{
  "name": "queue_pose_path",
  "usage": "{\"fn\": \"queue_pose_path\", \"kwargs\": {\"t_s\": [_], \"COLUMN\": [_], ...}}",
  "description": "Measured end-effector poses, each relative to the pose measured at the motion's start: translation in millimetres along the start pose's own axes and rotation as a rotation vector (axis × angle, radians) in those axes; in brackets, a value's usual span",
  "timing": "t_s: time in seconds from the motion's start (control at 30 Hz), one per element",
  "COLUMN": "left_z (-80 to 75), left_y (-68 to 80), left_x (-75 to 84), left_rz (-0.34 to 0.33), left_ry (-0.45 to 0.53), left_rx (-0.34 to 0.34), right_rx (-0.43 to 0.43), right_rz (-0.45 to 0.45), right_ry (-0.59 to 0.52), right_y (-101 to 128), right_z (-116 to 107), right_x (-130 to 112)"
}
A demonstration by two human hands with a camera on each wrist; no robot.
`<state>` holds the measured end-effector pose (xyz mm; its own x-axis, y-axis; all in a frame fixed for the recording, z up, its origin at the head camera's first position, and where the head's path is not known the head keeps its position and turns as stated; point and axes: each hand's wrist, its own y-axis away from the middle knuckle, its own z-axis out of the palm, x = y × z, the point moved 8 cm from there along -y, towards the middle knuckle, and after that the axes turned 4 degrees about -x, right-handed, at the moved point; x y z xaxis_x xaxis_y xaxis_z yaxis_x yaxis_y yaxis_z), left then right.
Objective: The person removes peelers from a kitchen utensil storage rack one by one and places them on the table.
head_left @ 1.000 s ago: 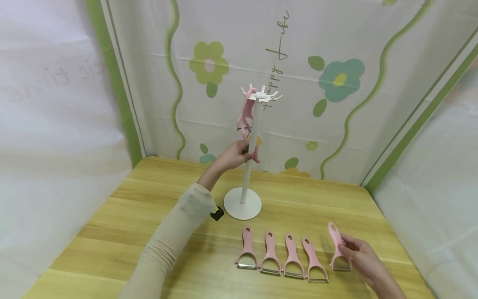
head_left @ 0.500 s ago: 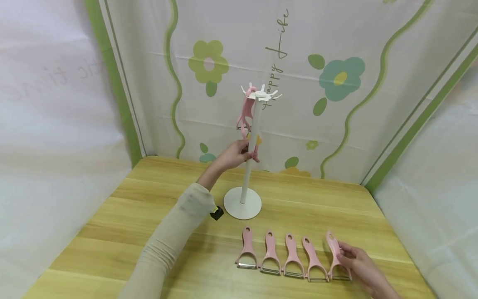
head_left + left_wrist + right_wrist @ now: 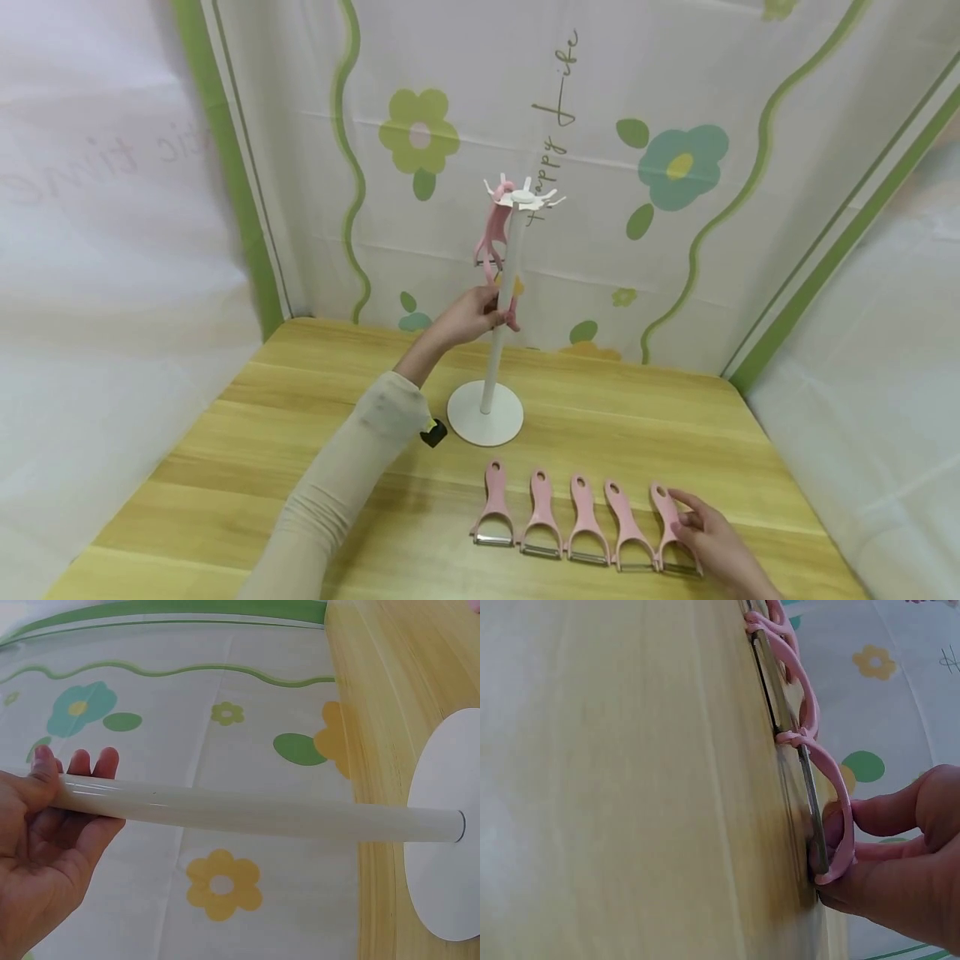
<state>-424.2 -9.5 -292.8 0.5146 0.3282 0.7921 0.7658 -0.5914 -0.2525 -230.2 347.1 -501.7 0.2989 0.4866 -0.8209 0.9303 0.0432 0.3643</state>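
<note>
My left hand (image 3: 471,316) grips the white pole (image 3: 225,808) of an upright stand, its fingers wrapped around the shaft. At least one pink peeler (image 3: 497,225) hangs from the hooks (image 3: 525,197) at the stand's top, partly behind the pole. My right hand (image 3: 712,537) pinches the rightmost pink Y-shaped peeler (image 3: 665,510) on the table. In the right wrist view, thumb and fingers hold that peeler's frame (image 3: 843,817), close to the wooden surface. To its left lies a row of several matching peelers (image 3: 581,500), handles pointing away and blades toward me.
The stand's round white base (image 3: 486,429) rests on the wooden table (image 3: 315,400), behind the peeler row. A small black object (image 3: 433,433) shows beside the left sleeve. A flower-printed curtain (image 3: 570,100) closes off the back and sides.
My right hand has lowered its peeler and moved it left, to the end of the row. The left hand keeps its grip on the pole. The head view has shifted slightly.
</note>
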Motion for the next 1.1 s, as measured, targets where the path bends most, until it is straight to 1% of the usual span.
{"fn": "queue_pose_path", "kwargs": {"t_s": [0.1, 0.17, 0.33, 0.43, 0.53, 0.63, 0.77, 0.8, 0.87, 1.1], "left_z": [0.8, 1.0, 0.9, 0.4, 0.7, 3.5, 7.0, 6.8, 5.7, 0.1], "left_y": [1.3, 2.0, 1.9, 1.6, 1.3, 0.6, -0.3, -0.5, -0.6, 0.9], "left_x": [0.8, 1.4, 1.8, 3.3, 4.4, 4.8, 6.4, 6.2, 6.1, 0.1], "left_rz": [-0.003, -0.003, 0.002, 0.013, 0.019, 0.027, 0.060, 0.065, 0.070, 0.040], "left_ry": [0.014, 0.016, 0.018, 0.018, 0.011, 0.026, 0.090, 0.095, 0.099, 0.064], "left_rx": [-0.003, -0.002, 0.000, 0.002, 0.002, -0.020, -0.065, -0.065, -0.057, 0.034], "right_rx": [0.074, 0.097, 0.141, 0.138, 0.125, 0.115, 0.122, 0.127, 0.126, 0.130], "right_rz": [0.015, 0.002, -0.023, -0.036, -0.045, -0.062, -0.068, -0.070, -0.069, -0.076], "right_ry": [0.079, 0.144, 0.251, 0.260, 0.240, 0.235, 0.227, 0.225, 0.212, 0.208], "right_y": [0.8, 1.7, 4.1, 3.6, 3.4, 5.2, 9.8, 10.7, 12.2, 13.2], "right_z": [0.1, 0.3, -1.8, -3.0, -6.6, -12.6, -19.8, -21.0, -22.2, -23.2], "right_x": [-1.5, -4.4, -9.3, -9.8, -10.3, -14.1, -25.0, -28.7, -34.5, -48.0]}}
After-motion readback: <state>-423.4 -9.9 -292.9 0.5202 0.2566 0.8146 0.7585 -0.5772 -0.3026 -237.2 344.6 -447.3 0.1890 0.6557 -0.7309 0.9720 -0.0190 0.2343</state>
